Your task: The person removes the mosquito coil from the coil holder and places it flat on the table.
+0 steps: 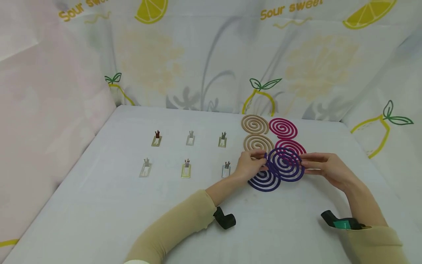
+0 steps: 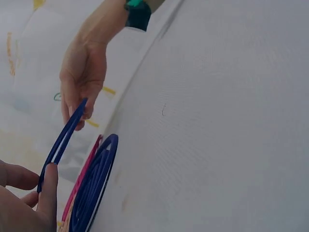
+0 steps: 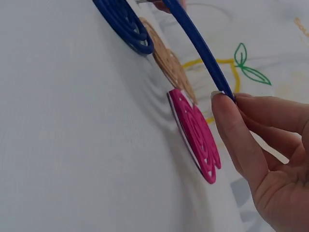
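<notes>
A dark blue mosquito coil (image 1: 286, 179) is held up off the table between both hands. My left hand (image 1: 248, 167) pinches its left edge between thumb and fingers, and my right hand (image 1: 331, 169) pinches the opposite edge. In the right wrist view, the raised coil (image 3: 205, 55) appears nearly edge-on, with the right thumb on one face and fingers on the other. Below it, a second blue coil (image 2: 94, 188) lies flat on the table. Behind are two pink coils (image 1: 283, 128) and two tan coils (image 1: 255, 124), some partly covered by the hands and the raised coil.
Several small metal plates with upright prongs stand in two rows left of the coils, among them a dark red-pronged one (image 1: 156, 140) and a silver one (image 1: 226, 171) close to my left hand. A white cloth printed with lemons (image 1: 197, 55) hangs behind the white table (image 1: 99, 212).
</notes>
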{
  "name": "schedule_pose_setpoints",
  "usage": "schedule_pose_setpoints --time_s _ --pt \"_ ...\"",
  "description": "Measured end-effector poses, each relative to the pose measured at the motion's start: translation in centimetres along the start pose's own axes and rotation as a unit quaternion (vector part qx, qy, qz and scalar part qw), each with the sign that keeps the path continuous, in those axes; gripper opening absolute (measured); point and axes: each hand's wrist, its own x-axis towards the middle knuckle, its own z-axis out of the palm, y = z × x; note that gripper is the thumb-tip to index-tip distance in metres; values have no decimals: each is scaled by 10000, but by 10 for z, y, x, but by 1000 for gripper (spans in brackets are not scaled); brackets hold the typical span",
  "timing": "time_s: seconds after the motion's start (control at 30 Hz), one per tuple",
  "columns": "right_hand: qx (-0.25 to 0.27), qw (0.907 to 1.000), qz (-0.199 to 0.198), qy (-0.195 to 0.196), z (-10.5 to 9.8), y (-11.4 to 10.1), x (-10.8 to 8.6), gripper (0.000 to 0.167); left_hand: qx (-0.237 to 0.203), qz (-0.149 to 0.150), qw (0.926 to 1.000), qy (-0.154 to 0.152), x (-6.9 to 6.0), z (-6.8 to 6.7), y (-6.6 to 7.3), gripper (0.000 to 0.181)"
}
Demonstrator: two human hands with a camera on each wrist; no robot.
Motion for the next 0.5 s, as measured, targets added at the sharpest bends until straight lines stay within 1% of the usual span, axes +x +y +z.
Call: schedule_pose_setpoints --time_s 0.1,0.2,0.3,0.43,0.5 --pt "-164 9999 -2 47 -5 3 -6 24 241 12 9997 44 0 6 -2 33" --pt "-71 10000 3 54 -9 6 -10 25 518 40 9986 119 0 14 -4 33" --pt "-155 9998 10 80 -14 9 -13 25 663 25 9976 190 -1 21 -6 34" --pt "-659 9978 18 63 -19 13 -15 23 782 38 9967 234 -3 28 -8 36" --pt "-782 9969 29 9 -22 15 -16 23 852 -2 9962 184 -4 30 -9 38"
